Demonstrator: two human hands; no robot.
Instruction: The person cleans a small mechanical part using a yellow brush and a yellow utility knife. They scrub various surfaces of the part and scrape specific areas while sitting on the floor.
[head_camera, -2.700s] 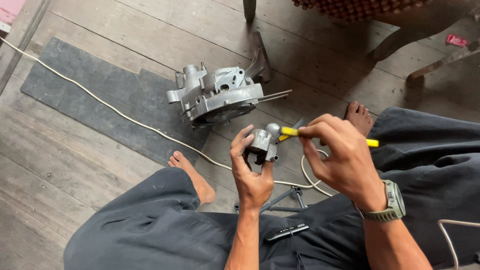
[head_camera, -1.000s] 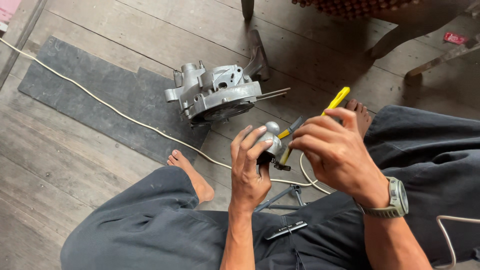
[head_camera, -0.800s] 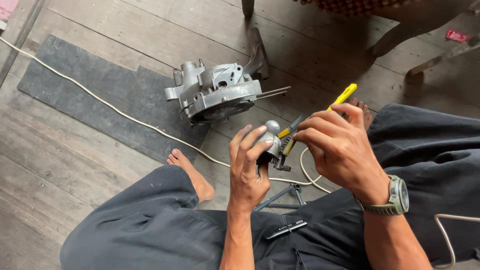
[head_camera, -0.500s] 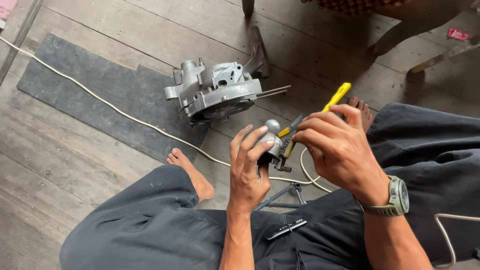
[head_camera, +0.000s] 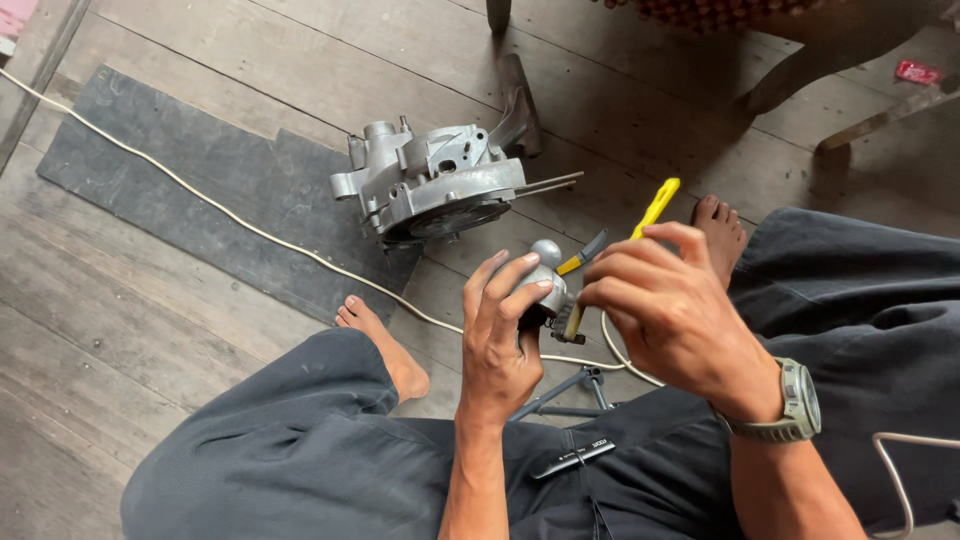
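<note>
The left hand (head_camera: 500, 340) gripped a small metal part (head_camera: 545, 280); the right hand (head_camera: 670, 300) held yellow-handled pliers (head_camera: 650, 215) against it, likely loosening a fitting; steady leverage needed next.

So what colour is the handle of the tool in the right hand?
Yellow: the tool handle sticks up past the right hand, clearest in the head view.

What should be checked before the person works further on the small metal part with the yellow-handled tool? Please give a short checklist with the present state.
1. Left hand grips the small metal part: ok.
2. Right hand holds the yellow-handled tool: ok.
3. Tool tip seated on the part: cannot tell, fingers hide it.
4. Bare feet away from the work: not ok, the left foot and right foot lie close by.
5. White cord away from the hands: not ok, it runs just below them.
6. Grey engine casing resting flat on the floor: ok.
</note>
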